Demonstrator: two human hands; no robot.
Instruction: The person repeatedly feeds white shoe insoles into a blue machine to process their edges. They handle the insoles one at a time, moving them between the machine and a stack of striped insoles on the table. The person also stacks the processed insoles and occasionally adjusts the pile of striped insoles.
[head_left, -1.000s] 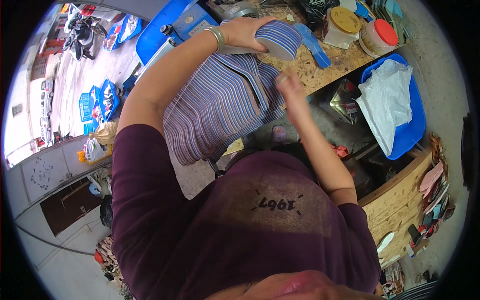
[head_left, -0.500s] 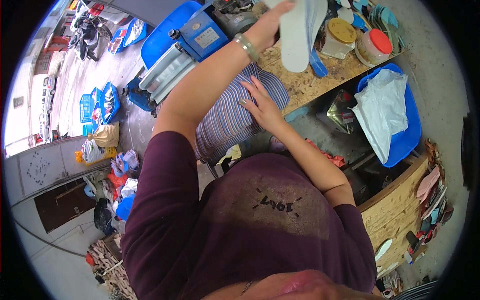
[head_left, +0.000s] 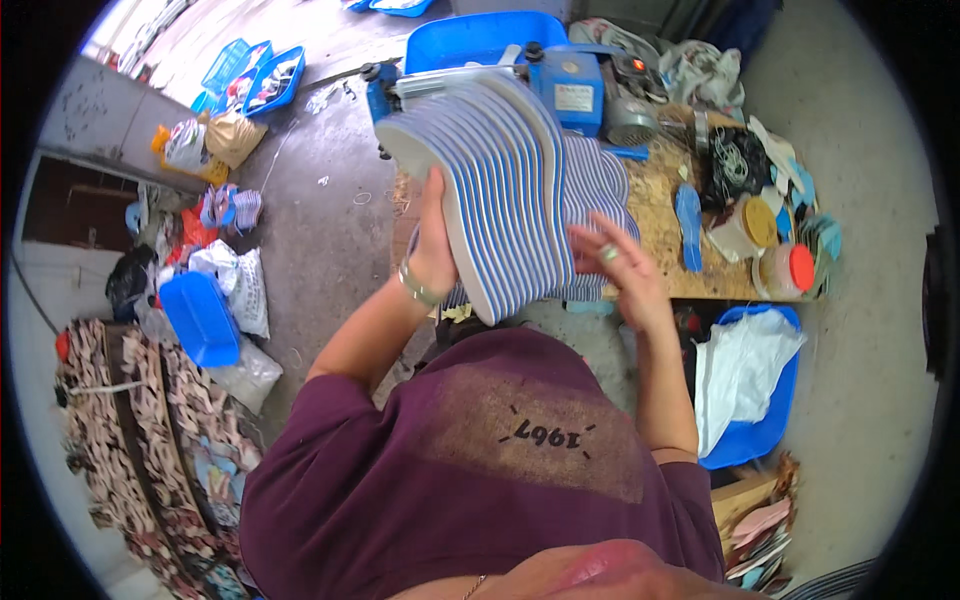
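Note:
A thick stack of shoe soles, layered in white, grey and blue, stands tilted in front of my chest. My left hand is closed on its left side, with the bangled wrist below. To its right, my right hand has its fingers spread and slightly blurred, close to the stack's edge; contact cannot be made out. Behind it, more striped soles lie in a pile on the wooden worktable. A single blue sole lies further right on the tabletop.
A blue machine and a blue tub stand beyond the stack. Jars with a yellow lid and a red lid sit at the table's right. Below is a blue bin with a white bag. Sacks and scraps line the left.
My left hand has come back from the table's far right and now holds the stack upright near me. My right hand has shifted to the stack's right side. The view has turned left.

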